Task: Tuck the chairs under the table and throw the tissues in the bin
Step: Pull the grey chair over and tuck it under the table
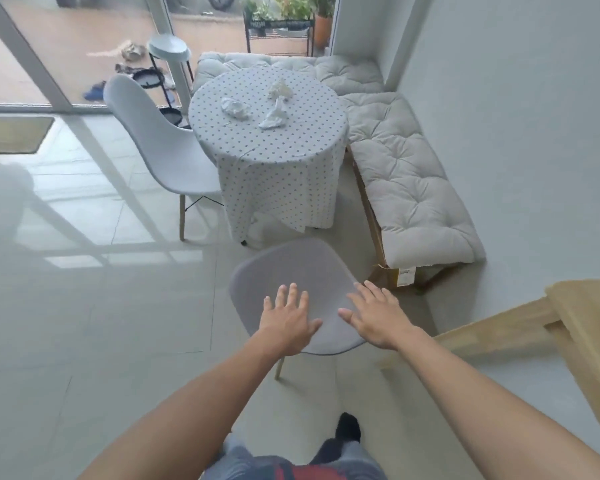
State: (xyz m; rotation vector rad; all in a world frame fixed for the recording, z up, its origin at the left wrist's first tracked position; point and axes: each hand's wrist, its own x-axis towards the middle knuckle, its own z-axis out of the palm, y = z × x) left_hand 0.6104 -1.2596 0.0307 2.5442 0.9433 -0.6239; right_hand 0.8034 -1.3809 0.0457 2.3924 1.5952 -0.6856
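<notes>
Pale floor tiles [84, 306] surround a round worktop [267, 133] under a dotted cloth, three crumpled tissues [235, 108] on top. One chair [160, 143] stands beside it. Left hand [286, 322] and right hand [378, 318], fingers spread and released, rest over the near chair [291, 268], which stands just short of the worktop.

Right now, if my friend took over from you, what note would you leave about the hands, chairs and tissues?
Left hand and right hand: open, spread over the near chair's backrest, gripping nothing.
Near chair stands short of the table; the far chair sits at its left side, angled.
Three crumpled tissues lie on the tablecloth.
Done: nothing visible.
Left: tuck both chairs, bin tissues. No bin in view.
</notes>
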